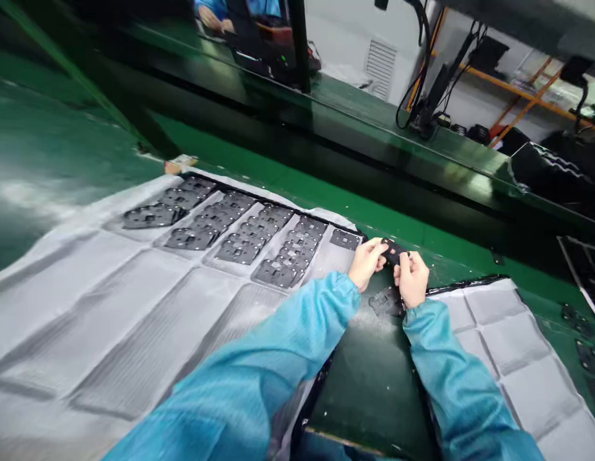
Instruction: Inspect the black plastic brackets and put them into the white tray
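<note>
My left hand (367, 264) and my right hand (412, 280) both pinch a small flat black plate with holes (393, 250), one at each end. They hold it a little above the green table. Below it, a similar black plate (386, 301) lies on the table, partly covered by my right hand. To the left of my hands stands a grey padded tray (143, 288) with long compartments. Several of its compartments hold rows of overlapping black plates (246, 240). A single plate (345, 239) lies at the top of the compartment closest to my left hand.
A second grey padded tray (522, 358) lies to the right. More dark parts (588, 355) rest at the far right edge. Behind runs a raised green bench (355, 105) with a black monitor arm (436, 96). Across it, another person's hands (215, 20) show. A dark post (119, 96) rises at the left.
</note>
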Available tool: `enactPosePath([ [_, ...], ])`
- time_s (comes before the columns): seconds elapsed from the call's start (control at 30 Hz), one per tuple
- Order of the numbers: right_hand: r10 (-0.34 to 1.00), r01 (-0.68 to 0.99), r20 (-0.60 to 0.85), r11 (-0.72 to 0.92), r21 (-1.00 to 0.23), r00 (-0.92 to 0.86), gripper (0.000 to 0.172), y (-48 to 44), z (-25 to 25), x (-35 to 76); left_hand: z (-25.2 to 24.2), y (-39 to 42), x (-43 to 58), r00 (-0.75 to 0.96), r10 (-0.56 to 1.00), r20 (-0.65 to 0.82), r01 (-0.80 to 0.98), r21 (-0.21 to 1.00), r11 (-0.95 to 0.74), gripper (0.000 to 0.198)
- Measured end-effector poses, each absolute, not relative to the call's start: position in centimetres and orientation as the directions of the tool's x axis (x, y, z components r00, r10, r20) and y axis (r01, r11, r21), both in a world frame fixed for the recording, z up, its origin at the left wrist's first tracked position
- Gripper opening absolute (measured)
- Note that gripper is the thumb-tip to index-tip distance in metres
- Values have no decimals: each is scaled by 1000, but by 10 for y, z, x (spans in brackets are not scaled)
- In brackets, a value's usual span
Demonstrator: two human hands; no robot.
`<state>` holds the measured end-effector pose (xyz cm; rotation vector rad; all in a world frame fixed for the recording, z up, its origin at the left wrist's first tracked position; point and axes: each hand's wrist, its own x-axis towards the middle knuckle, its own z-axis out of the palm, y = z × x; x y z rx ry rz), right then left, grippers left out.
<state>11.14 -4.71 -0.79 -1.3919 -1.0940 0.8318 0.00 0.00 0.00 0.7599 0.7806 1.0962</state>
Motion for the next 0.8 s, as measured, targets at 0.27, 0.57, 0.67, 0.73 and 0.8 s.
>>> enactPosePath([
  [0.27,950,199,136,81,-977,280,29,-48,-7,113,2,1,2,162,962,-220,-446,853,270,23],
  [0.57,951,186,126,74,-980,284,32,-49,-5,112,2,0,2,145,965,-217,-421,869,259,21],
  [0.67,948,151,103,59,-987,302,32,-48,-3,111,2,0,1,165,964,-210,-424,867,262,23],
  [0.73,942,127,84,45,-991,324,32,-47,-2,111,2,-1,1,212,958,-195,-438,857,271,27],
  [0.8,935,108,73,37,-993,347,32,-46,-1,112,2,-1,1,264,951,-162,-448,852,270,34],
])
